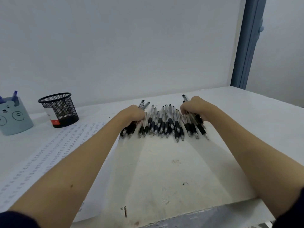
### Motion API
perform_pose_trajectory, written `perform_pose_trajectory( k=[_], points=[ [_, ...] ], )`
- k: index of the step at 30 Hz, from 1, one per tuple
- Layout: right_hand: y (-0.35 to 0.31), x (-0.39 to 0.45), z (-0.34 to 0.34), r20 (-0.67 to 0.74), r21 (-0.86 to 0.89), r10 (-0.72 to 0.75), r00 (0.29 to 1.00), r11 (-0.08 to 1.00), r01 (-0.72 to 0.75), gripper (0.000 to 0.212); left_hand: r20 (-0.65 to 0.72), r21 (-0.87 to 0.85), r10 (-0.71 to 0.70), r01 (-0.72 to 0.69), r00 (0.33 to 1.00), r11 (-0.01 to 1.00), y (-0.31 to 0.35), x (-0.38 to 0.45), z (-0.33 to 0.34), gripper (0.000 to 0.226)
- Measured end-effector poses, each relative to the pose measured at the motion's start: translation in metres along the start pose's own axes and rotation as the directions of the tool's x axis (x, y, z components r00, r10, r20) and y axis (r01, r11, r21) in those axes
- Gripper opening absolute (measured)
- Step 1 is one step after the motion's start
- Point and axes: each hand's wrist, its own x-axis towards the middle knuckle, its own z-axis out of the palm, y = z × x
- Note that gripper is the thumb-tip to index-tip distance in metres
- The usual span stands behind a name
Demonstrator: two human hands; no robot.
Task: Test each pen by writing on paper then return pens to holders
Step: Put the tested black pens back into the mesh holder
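you are reaching out with both arms to a big row of pens (162, 123) lying side by side on the white table (164, 170), far from you. your left hand (132, 116) is sitting on the left end of the row with its fingers curled down over a few pens. your right hand (193, 106) is curling its fingers around a bunch at the right end. how tight each hand is holding, you cannot tell from here.

the pens are round, so they may be rolling away if you are pushing them together too fast. some may be slipping out of a full hand and falling off the table.

the paper (54, 152) with writing is lying to your left. the black mesh holder (59, 110) and the blue bear holder (14, 116) are standing well apart from the pens, so carrying too many at once may be spilling them.
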Motion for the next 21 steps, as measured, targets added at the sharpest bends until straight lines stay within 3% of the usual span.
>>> perform_pose_trajectory(
  k=[7, 10, 13, 15, 18, 21],
  points=[
    [0.007, -0.006, -0.022, 0.066, 0.479, 0.006, 0.998, 0.877, -0.037, 0.007, -0.142, -0.030, 0.026, -0.031, 0.990, 0.999, -0.006, 0.009, 0.002, 0.039],
    [0.003, -0.008, -0.027, -0.020, 0.629, -0.063, 0.998, 0.775, 0.061, 0.009, -0.116, 0.063, 0.044, -0.037, 0.992, 0.997, -0.007, 0.011, 0.003, 0.037],
    [-0.001, -0.007, -0.033, -0.289, 0.540, -0.180, 0.940, 0.780, 0.315, 0.021, -0.114, 0.132, 0.049, -0.034, 0.992, 0.991, -0.005, 0.012, 0.001, 0.028],
    [0.002, -0.008, -0.035, -0.383, 0.435, -0.249, 0.889, 0.801, 0.412, 0.024, -0.112, 0.190, 0.054, -0.032, 0.992, 0.981, -0.004, 0.012, 0.001, 0.027],
    [0.011, -0.010, -0.032, -0.381, 0.386, -0.261, 0.887, 0.827, 0.409, 0.025, -0.107, 0.254, 0.052, -0.024, 0.993, 0.967, -0.002, 0.010, 0.001, 0.033],
    [0.017, -0.010, -0.029, -0.394, 0.447, -0.183, 0.901, 0.818, 0.362, 0.026, -0.108, 0.263, 0.058, -0.028, 0.992, 0.964, -0.001, 0.009, 0.001, 0.036]
  ],
)
